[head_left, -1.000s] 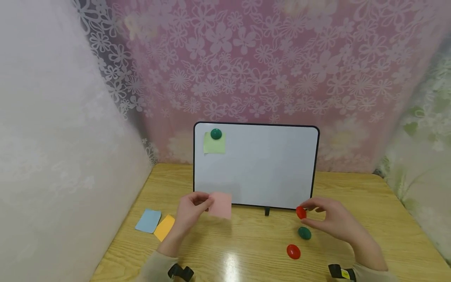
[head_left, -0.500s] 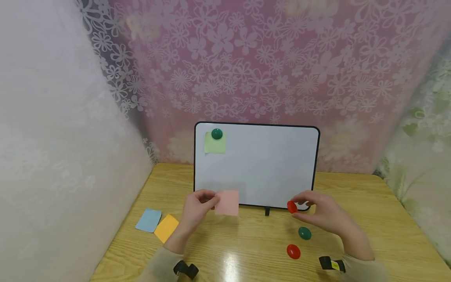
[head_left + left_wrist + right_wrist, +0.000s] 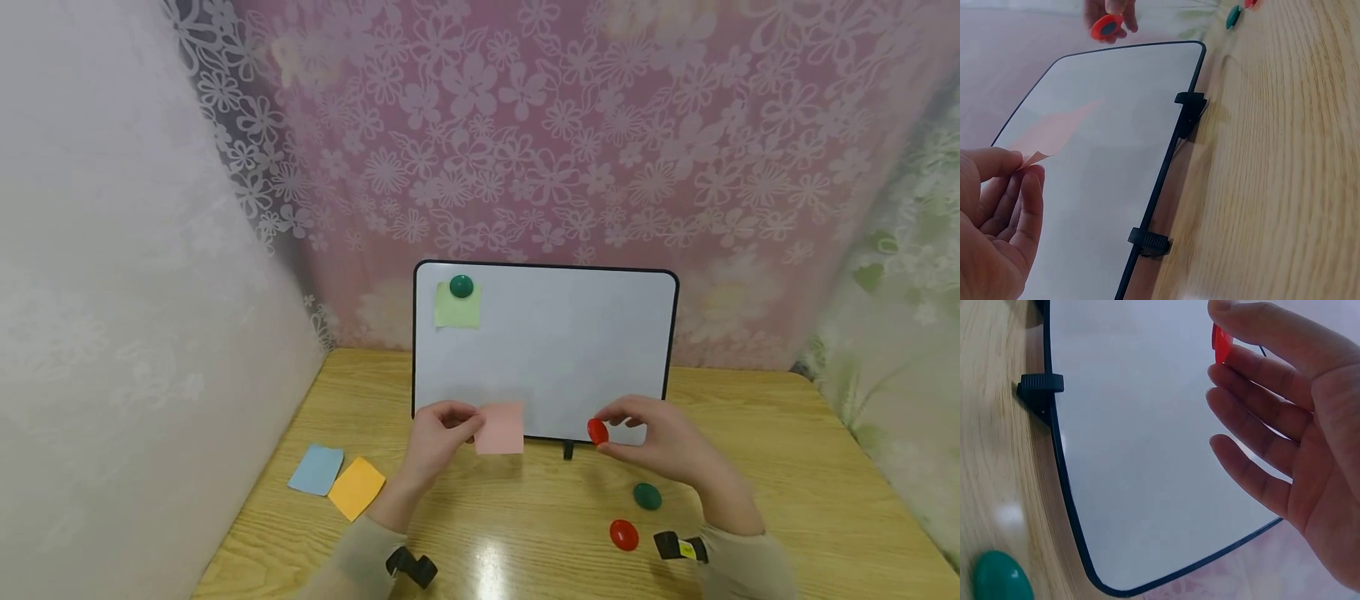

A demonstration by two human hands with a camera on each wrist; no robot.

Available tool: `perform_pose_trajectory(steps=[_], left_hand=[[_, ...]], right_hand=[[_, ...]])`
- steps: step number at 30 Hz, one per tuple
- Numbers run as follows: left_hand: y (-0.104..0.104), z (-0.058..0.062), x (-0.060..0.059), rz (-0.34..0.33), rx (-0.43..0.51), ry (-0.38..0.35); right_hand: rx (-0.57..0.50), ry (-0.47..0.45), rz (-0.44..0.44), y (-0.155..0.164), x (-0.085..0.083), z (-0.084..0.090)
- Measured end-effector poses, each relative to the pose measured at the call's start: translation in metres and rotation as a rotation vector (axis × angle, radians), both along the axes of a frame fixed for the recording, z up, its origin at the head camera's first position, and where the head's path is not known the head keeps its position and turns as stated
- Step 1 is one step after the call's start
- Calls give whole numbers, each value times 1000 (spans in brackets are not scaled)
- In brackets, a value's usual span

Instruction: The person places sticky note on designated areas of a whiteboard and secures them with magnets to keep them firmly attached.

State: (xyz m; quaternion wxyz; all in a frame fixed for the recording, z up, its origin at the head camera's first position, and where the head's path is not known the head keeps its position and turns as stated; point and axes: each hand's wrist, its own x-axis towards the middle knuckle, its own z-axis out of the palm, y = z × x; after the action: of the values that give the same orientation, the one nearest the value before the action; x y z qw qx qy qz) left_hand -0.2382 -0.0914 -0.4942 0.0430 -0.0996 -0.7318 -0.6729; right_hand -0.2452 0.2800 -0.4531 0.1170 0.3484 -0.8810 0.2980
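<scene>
One flower-patterned pink backdrop (image 3: 555, 125) was the largest thing on my remote feed, rising behind a light wood-grain table (image 3: 787, 450). On the table stood a black-framed rectangular whiteboard (image 3: 555, 350), two black plastic feet (image 3: 1149, 241) clipped to its lower edge. In front of its lower part were both hands, apart from each other: the left hand (image 3: 442, 437) pinched a pale pink square paper note (image 3: 500, 428) by its left edge, and the right hand (image 3: 667, 442) pinched a glossy red oval disc (image 3: 597, 432) to the right of that note.

I judged the pink note the likeliest trouble: it was gripped at one side only, and my left wrist view showed it bent at the pinch, so a quick move could have made it curl. The disc, held near its rim, could have slipped under uneven pressure.

Around them, a blue square note (image 3: 316, 470) and an orange square note (image 3: 357, 489) lay at the left, the orange one beside the left forearm (image 3: 397, 500), which could have dragged it. A light green square note (image 3: 457, 310) occupied the board's upper left, under a dark green round disc (image 3: 462, 287). A second green disc (image 3: 647, 497) and a second red disc (image 3: 624, 535) lay below the right hand, obstacles if it dipped low.
</scene>
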Motion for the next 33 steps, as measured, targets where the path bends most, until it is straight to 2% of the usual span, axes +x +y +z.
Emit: perform_pose_trajectory(steps=[15, 21, 29, 33], left_hand=[[24, -6, -11, -11, 16, -15], [34, -5, -17, 2, 24, -17], [47, -5, -22, -32, 83, -29], [50, -9, -24, -32, 67, -24]], right_hand=[[-46, -13, 65, -26, -12, 3], [-71, -27, 63, -34, -14, 5], [-101, -25, 54, -41, -16, 2], [-116, -14, 44, -41, -15, 0]])
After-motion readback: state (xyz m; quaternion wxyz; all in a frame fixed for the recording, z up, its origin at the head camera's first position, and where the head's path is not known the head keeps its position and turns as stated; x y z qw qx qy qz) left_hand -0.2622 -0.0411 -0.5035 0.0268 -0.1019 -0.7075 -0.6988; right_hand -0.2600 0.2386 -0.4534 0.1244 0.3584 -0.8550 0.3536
